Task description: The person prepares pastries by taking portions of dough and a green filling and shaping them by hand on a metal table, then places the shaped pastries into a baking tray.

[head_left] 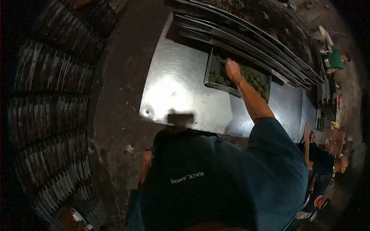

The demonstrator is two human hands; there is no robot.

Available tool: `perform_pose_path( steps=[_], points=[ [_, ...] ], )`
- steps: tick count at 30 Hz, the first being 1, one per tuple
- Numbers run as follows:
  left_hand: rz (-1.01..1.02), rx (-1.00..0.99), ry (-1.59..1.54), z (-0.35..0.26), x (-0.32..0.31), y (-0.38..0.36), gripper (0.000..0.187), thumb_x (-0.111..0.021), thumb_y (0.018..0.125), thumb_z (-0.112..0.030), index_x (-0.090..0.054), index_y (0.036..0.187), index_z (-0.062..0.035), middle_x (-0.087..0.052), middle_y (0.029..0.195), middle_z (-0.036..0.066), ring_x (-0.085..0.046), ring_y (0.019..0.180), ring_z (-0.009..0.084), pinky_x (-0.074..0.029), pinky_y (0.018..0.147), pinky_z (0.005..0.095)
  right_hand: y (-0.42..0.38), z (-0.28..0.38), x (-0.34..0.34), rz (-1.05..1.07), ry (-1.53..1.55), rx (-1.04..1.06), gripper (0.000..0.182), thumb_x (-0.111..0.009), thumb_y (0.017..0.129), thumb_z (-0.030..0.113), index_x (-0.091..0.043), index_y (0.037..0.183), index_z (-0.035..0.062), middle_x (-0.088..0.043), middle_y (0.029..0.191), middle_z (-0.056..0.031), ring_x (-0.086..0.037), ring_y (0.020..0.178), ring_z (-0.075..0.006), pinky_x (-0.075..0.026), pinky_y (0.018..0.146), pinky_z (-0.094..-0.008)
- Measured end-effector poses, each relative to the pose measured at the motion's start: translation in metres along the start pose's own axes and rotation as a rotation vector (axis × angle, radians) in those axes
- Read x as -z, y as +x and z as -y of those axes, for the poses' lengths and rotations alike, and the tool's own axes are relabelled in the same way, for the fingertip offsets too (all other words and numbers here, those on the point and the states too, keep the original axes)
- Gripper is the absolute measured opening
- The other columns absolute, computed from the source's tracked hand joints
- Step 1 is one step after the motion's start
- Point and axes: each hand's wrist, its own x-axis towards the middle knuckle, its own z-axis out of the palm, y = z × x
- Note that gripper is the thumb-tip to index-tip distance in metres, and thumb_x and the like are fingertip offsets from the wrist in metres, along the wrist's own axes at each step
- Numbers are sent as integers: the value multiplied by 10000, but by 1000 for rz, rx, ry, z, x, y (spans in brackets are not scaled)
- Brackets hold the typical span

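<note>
My right hand point(232, 72) reaches over a shallow metal tray point(221, 87) on the shiny metal tabletop point(169, 69). Its fingers are curled closed above the tray's contents; whatever they may hold is hidden. Dull green, crumbly clumps point(257, 81) fill the tray, lumpier toward the near side and finer at the back. My left hand point(147, 155) hangs low beside my body, off the table's near edge. It is small and dim here, and its fingers cannot be made out.
Long dark metal trays point(246, 46) lean in a row along the table's back. Tall stacks of similar trays point(50, 115) line the left, across a dark floor point(115, 96). At the right are a person in green point(336, 59) and other people point(323, 159).
</note>
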Motion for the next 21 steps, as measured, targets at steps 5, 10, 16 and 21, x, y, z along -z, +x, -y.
perform_pose_path(
  steps=[5, 10, 16, 21],
  points=[
    [-56, 51, -51, -65, -105, -132, 348, -511, 881, -276, -508, 1145, -47, -545, 1123, 123, -550, 994, 248, -463, 830, 352, -8, 0, 15, -259, 857, -240, 244, -617, 861, 254, -593, 879, 11, -569, 676, -91, -560, 581, -266, -489, 576, -336],
    [-129, 114, -126, -53, -103, -78, 326, -504, 864, -278, -516, 1095, -48, -555, 1080, 112, -553, 965, 237, -453, 814, 349, -43, -6, 53, -469, 1838, -758, 452, -578, 892, 334, -492, 1201, 15, -533, 927, -143, -562, 765, -297, -536, 680, -392],
    [-227, 212, -202, -56, -66, 22, 302, -494, 843, -281, -527, 1034, -49, -568, 1029, 99, -556, 930, 223, -442, 796, 347, -59, -30, 51, -682, 2005, -587, 373, -537, 908, 452, -505, 832, 88, -515, 748, -49, -501, 711, -184, -399, 541, -328],
    [-313, 282, -269, -67, -83, 44, 286, -487, 826, -283, -536, 984, -50, -579, 987, 88, -559, 901, 212, -433, 780, 344, -84, -14, 95, -956, 1954, -538, 447, -454, 917, 538, -397, 719, 142, -365, 595, -7, -256, 468, -135, -217, 435, -315]
  ],
)
